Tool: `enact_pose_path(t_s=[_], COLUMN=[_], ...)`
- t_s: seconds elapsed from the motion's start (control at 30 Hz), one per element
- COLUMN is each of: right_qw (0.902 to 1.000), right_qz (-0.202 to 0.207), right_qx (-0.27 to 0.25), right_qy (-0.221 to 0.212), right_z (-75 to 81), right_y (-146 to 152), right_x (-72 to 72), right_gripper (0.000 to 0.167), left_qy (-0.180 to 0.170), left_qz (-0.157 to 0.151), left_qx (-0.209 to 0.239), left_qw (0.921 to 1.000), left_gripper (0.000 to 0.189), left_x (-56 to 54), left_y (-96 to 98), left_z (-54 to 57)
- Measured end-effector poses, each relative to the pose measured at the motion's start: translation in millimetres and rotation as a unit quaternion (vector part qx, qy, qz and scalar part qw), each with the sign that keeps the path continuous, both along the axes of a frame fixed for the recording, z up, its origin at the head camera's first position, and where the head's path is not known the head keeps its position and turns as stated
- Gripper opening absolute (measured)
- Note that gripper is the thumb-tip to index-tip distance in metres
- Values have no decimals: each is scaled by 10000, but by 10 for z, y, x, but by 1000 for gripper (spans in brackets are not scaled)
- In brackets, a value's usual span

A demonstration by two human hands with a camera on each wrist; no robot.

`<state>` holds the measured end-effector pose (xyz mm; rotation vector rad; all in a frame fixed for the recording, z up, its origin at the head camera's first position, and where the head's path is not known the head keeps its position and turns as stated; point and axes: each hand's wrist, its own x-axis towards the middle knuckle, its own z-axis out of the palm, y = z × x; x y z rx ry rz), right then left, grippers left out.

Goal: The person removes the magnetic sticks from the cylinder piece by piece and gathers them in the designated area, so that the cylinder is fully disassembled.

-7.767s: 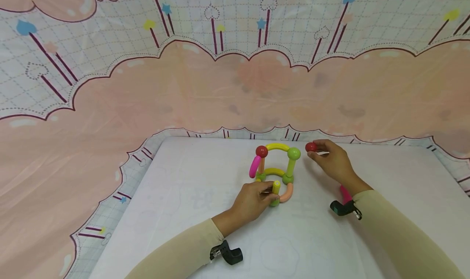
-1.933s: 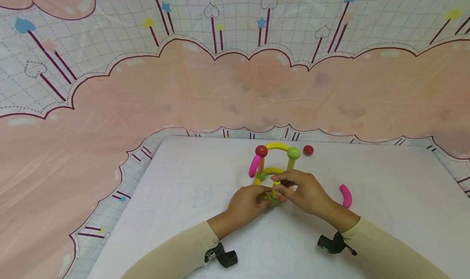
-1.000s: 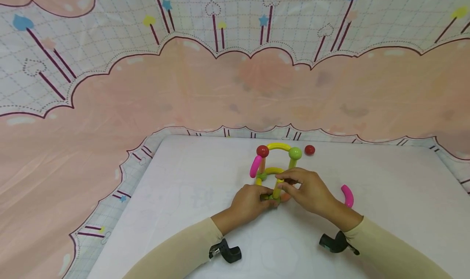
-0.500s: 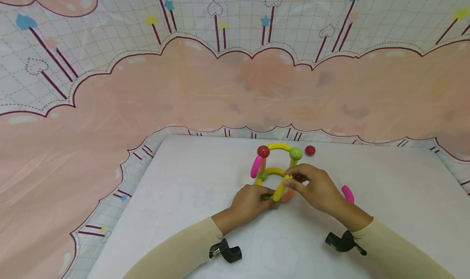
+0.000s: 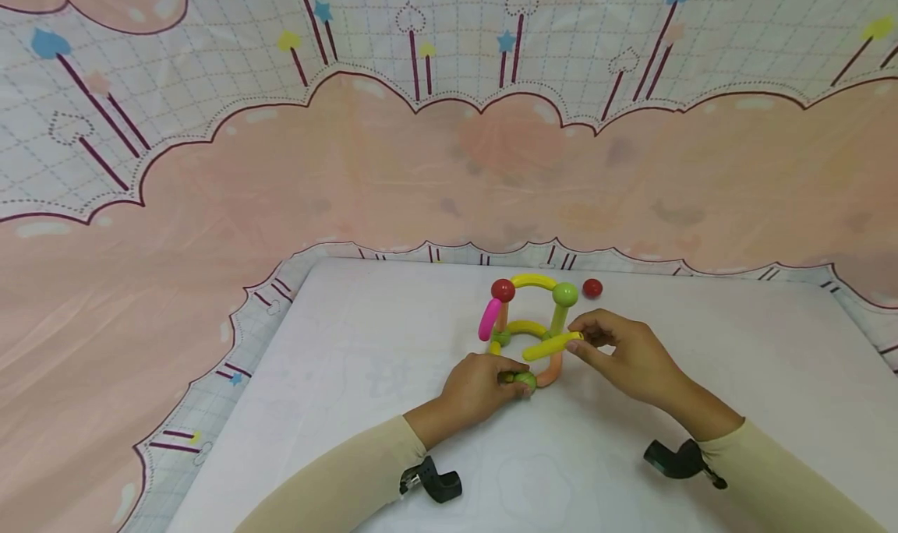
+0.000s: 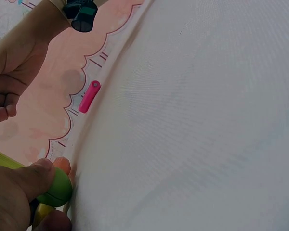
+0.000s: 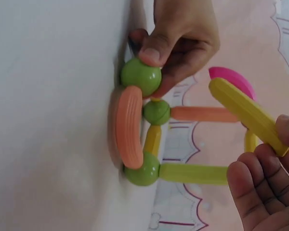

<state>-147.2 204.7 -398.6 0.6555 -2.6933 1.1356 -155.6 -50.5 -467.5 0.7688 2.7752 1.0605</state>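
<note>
A frame of magnetic-looking sticks and balls stands on the table, with a yellow curved stick [image 5: 533, 280] across its top. My left hand [image 5: 477, 389] grips its near corner, thumb on a green ball [image 7: 140, 77]. An orange curved stick [image 7: 129, 132] runs from that ball to another green ball [image 7: 143, 169]. My right hand [image 5: 631, 358] pinches one end of a straight yellow stick [image 5: 550, 347], held tilted in the air in front of the frame. The stick's other end is apart from the near green ball. Part of the corner is hidden behind my left fingers.
A loose red ball [image 5: 592, 287] lies at the back, right of the frame. A pink curved stick [image 6: 89, 96] lies on the table to the right, hidden in the head view. Another pink curved stick [image 5: 489, 320] hangs from the frame's upper red ball [image 5: 503, 290].
The red ball was set down at the back. My right hand then took the upright yellow stick, tilted it off the near green ball and drew it up to the right. My left hand stayed.
</note>
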Motion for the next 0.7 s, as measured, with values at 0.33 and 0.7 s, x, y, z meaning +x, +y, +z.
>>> enact_pose_path(t_s=[0.33, 0.7], right_qw=[9998, 9975], right_qz=[-206, -536], right_qx=[20, 247], right_qy=[-68, -400], right_z=[-2, -19], right_y=[270, 520], right_x=[11, 39], right_gripper=[23, 20], left_qy=[-26, -2], left_qz=[94, 99], left_qx=[47, 77], left_qw=[9999, 9999], left_gripper=[34, 33], left_x=[1, 7], left_y=[7, 8], left_z=[-29, -25])
